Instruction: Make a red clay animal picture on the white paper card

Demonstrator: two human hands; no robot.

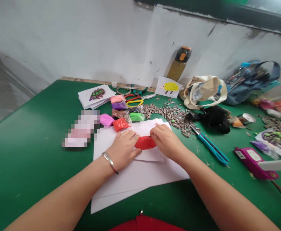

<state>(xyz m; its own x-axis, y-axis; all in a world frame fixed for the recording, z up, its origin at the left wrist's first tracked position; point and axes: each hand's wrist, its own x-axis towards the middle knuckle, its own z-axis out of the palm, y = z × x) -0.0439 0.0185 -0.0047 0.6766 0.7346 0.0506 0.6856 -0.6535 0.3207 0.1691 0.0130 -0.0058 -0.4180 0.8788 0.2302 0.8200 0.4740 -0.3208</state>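
On white paper sheets (pixel 140 176) lies a flattened red clay shape (pixel 145 142), on a smaller white sheet. My left hand (pixel 124 148) rests on the paper at the shape's left side, fingers spread, thumb below the clay. At the shape's right end, my right hand (pixel 165 139) has its fingers pinched together near the clay's upper edge; what they hold is too small to make out. Just beyond the hands are bags of clay: red (pixel 121 124), pink-purple (pixel 106 120) and green (pixel 137 117).
Sunflower seeds (pixel 176 115) are spread behind my right hand. A blue utility knife (pixel 211 146) and a magenta tool (pixel 256 162) lie to the right. Yellow-handled scissors (pixel 135 103), a bottle (pixel 179 64), a tote bag (pixel 206 91) and drawn cards (pixel 97 95) stand or lie farther back.
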